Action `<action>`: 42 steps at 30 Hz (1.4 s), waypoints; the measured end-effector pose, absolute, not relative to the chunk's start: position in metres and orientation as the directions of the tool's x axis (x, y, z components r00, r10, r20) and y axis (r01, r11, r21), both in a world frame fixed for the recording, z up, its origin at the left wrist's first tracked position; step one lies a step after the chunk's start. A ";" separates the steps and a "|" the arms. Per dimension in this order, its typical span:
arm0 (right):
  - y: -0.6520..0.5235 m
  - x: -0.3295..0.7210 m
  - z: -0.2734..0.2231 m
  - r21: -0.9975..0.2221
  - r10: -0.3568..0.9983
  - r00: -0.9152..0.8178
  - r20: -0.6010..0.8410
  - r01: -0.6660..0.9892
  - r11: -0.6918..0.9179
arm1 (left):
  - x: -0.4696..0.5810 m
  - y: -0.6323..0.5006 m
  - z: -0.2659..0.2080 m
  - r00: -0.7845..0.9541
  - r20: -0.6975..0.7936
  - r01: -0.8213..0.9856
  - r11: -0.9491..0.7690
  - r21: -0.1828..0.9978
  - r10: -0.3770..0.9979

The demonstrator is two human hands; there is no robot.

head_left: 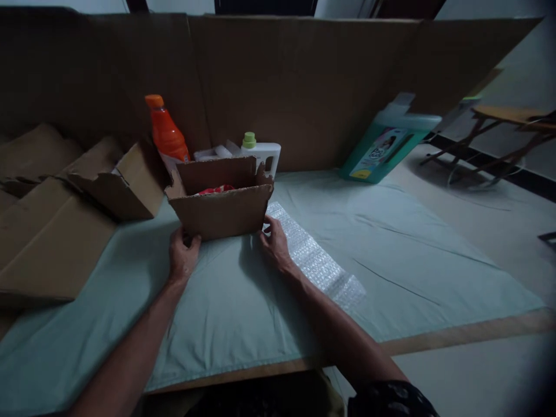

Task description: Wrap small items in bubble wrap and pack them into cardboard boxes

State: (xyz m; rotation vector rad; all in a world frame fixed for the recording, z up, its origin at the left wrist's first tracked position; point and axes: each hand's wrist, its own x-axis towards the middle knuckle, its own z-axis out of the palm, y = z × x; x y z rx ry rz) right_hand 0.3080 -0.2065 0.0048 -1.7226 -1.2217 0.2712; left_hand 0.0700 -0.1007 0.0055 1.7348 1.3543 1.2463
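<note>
An open-topped cardboard box (219,214) with ragged cut edges is between my hands on the cloth-covered table. Something red (216,190) shows inside it; the rest of its contents is hidden by the front wall. My left hand (182,258) grips the box at its lower left corner, thumb toward the front. At the lower right corner, my right hand (274,243) holds the box with curled fingers. A strip of bubble wrap (315,255) lies flat on the cloth just right of the box, close to my right hand.
Behind the box stand an orange bottle (168,133) and a white jug with a green cap (266,153). A large teal jug (382,147) leans at the back right. More cardboard boxes (56,231) crowd the left. A tall cardboard panel (304,87) borders the table's back.
</note>
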 end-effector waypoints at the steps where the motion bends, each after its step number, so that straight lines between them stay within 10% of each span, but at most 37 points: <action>1: -0.206 0.307 0.005 -0.787 0.822 0.463 0.330 0.616 -0.031 | 0.068 -0.100 0.006 0.018 0.317 0.426 -0.294 0.856 0.948; 42: -0.198 0.309 -0.010 -0.866 0.885 0.341 0.316 0.485 0.122 | 0.066 -0.102 0.010 0.096 0.184 0.167 -0.198 0.966 0.978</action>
